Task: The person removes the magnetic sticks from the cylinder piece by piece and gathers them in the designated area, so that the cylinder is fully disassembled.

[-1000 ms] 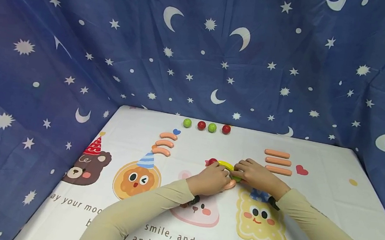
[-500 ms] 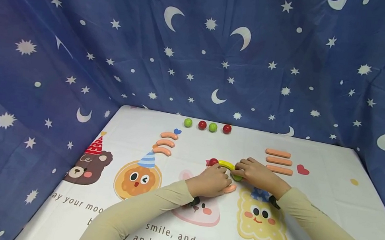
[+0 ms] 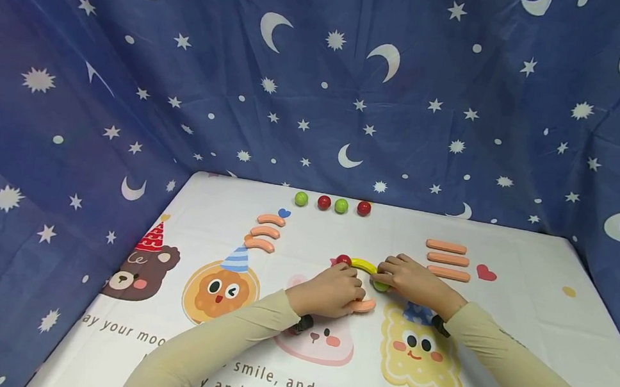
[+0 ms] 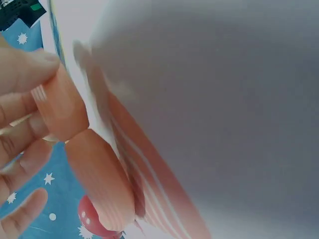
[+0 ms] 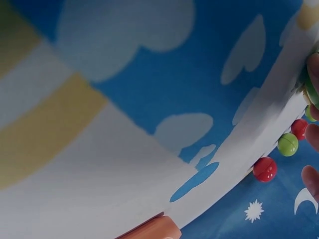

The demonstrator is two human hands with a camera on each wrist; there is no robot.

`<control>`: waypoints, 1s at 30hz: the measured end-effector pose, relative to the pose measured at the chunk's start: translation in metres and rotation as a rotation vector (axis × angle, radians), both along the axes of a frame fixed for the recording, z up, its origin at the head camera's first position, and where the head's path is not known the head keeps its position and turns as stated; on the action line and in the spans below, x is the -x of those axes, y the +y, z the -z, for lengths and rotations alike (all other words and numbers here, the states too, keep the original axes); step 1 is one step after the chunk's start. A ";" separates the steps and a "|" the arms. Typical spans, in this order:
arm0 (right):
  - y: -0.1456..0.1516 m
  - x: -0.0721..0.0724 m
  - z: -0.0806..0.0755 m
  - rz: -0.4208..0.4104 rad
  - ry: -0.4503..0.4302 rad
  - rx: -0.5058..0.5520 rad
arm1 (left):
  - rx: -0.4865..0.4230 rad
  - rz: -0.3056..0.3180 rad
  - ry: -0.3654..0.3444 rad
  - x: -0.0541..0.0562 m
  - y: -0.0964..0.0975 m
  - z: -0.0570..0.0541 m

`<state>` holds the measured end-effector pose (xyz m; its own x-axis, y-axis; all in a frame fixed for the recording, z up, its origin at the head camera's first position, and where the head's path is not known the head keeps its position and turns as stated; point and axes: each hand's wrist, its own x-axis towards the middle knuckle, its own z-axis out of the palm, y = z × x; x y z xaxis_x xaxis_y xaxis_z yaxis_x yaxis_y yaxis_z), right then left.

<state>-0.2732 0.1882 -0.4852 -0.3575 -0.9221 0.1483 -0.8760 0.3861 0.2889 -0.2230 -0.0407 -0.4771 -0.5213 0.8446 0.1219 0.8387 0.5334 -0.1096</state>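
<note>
My left hand [image 3: 328,291] holds a curved toy sausage [image 3: 363,305] by its end, low over the white tablecloth. In the left wrist view, the thumb lies on that sausage [image 4: 65,107], and a second sausage [image 4: 102,181] touches it end to end. Beyond it is a red ball [image 3: 344,260], just past my left fingers. A curved yellow toy banana [image 3: 363,265] runs from the red ball toward my right hand [image 3: 412,282]. Those right fingers grip a green ball [image 3: 381,287], partly covered; the right wrist view shows only a sliver of the green ball [image 5: 312,92].
Red balls [image 3: 324,202] and green balls [image 3: 301,199] line the table's back edge. Three curved sausages [image 3: 264,232] lie at left, three straight ones [image 3: 448,259] at right. A blue curtain [image 3: 322,92] stands behind the cloth [image 3: 506,347].
The left hand has shifted slightly left and toward the body, and the sausage has moved with it, uncovering more of the red ball and banana. The right hand has stayed nearly still.
</note>
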 end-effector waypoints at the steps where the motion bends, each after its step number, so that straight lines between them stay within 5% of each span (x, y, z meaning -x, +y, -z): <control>1: 0.000 0.000 0.000 0.001 -0.002 -0.001 | 0.006 0.006 -0.010 0.000 -0.001 0.000; 7: 0.000 0.000 0.000 0.004 -0.007 -0.005 | 0.083 0.018 -0.044 -0.001 -0.002 0.000; 18: 0.001 0.000 0.001 0.007 -0.018 -0.007 | 0.202 -0.036 0.018 0.006 -0.010 -0.002; 30: 0.000 0.001 0.002 0.005 -0.022 -0.004 | 0.176 0.001 -0.041 0.007 -0.013 0.002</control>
